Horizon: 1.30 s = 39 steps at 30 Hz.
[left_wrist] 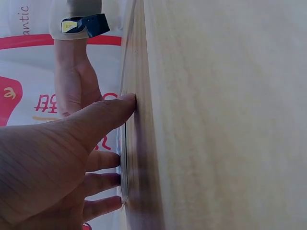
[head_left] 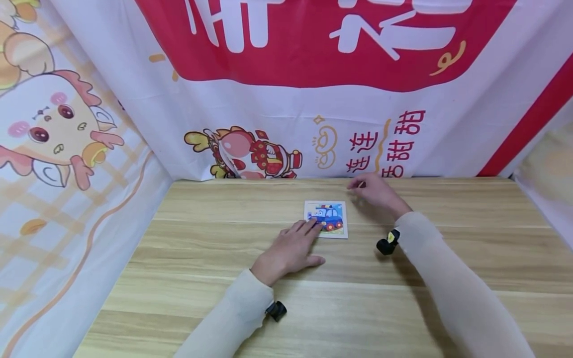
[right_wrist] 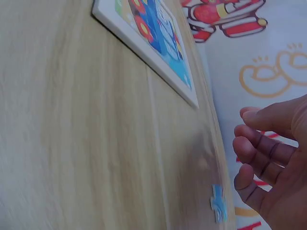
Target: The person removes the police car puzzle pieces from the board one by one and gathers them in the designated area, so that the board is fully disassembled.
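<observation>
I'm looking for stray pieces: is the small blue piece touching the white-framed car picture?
Apart. The right wrist view shows bare tabletop between the blue piece and the car picture.

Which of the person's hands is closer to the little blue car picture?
The left. The left hand has its fingertips on the car picture; the right hand is apart from it, off to its right and a bit farther back.

Left hand (head_left: 290, 249) palm-down, fingers outstretched, thumb spread; right hand (head_left: 375, 192) farther forward, fingers loosely curled
</observation>
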{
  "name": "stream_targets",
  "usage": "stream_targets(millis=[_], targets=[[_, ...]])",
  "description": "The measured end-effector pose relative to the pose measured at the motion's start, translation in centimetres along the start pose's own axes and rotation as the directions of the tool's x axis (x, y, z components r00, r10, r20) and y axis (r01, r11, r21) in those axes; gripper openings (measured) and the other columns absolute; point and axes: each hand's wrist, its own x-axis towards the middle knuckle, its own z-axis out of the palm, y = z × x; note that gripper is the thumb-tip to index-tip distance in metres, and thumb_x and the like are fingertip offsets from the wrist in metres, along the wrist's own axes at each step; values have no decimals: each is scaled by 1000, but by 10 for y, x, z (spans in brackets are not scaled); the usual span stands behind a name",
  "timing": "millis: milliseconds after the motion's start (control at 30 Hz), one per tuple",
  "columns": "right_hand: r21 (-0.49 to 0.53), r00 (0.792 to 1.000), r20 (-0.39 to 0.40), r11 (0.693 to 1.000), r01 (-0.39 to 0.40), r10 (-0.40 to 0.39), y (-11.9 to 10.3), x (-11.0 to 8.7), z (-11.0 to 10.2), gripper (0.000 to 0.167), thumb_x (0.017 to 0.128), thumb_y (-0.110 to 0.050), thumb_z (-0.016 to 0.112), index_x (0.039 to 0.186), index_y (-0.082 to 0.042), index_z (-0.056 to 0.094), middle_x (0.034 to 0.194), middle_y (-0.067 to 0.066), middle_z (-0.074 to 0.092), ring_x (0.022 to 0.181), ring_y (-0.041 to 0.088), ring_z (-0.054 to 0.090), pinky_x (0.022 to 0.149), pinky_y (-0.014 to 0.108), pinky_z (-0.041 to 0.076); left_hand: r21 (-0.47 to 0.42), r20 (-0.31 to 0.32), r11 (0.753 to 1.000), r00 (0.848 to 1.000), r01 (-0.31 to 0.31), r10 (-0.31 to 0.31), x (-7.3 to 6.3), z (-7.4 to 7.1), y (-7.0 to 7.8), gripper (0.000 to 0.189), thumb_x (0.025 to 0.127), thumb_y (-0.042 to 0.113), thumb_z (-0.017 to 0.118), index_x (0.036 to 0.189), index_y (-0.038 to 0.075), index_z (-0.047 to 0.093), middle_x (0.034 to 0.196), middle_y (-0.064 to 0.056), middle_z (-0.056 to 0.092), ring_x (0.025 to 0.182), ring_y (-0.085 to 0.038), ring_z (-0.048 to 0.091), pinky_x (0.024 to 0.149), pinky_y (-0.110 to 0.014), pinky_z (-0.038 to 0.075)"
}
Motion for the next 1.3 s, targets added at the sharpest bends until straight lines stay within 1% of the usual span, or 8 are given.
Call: stream_targets(millis=[67,200,300,433,633,933,1100,1300], targets=[[-11,999,7,999,36,-36,-2,1,5,22,101,-7,63,120,-2,74,116,17,70,106,31,62,95,44,52,6,-4,1000,1000,-3,3,1,0,0,88,99,61,63,167,19,28,176,-5,22,161,-29,26,124,-56,36],[-18,994,28,994,104,-104,-8,3,15,21,99,-5,65,117,-1,75,112,16,72,106,31,63,97,46,52,19,-10,1000,1000,-6,6,3,-1,1,88,98,61,64,167,18,29,175,-6,23,159,-29,28,123,-55,38],[-25,991,38,991,133,-132,-13,5,21,20,98,-4,65,116,-2,76,110,14,72,106,30,63,98,46,52,21,-12,1000,1000,-1,1,4,-1,1,88,98,61,64,167,19,30,175,-6,24,159,-28,29,122,-55,39],[-15,989,56,991,136,-135,-21,7,28,20,98,-3,66,115,-2,75,109,13,72,105,29,63,96,46,53,20,-7,1000,1000,10,-9,5,-1,2,88,97,62,64,167,19,29,175,-6,24,159,-28,28,121,-56,40],[19,990,87,994,107,-108,-28,10,36,19,98,-2,66,114,-3,76,109,11,73,103,27,63,96,43,52,25,-5,1000,1000,8,-7,6,-2,7,86,98,60,65,166,21,31,175,-6,25,159,-30,29,123,-57,38],[13,987,112,993,118,-119,-34,13,40,18,100,-1,64,114,-3,76,111,12,75,108,28,66,103,47,52,79,-59,996,997,-46,51,10,-5,18,82,97,56,69,163,18,39,172,-8,32,158,-34,31,124,-56,37],[6,984,118,991,135,-134,-37,15,45,18,99,1,63,112,-2,76,110,14,75,111,30,66,106,50,51,72,-50,996,997,-48,51,13,-5,21,82,98,55,68,163,15,38,172,-9,32,158,-35,30,125,-53,36],[20,983,129,992,125,-127,-39,17,51,17,99,1,64,110,-3,76,110,12,75,112,30,66,108,50,50,57,-36,997,998,-47,49,15,-3,20,81,99,54,68,163,14,38,172,-10,31,159,-34,30,126,-50,36]])
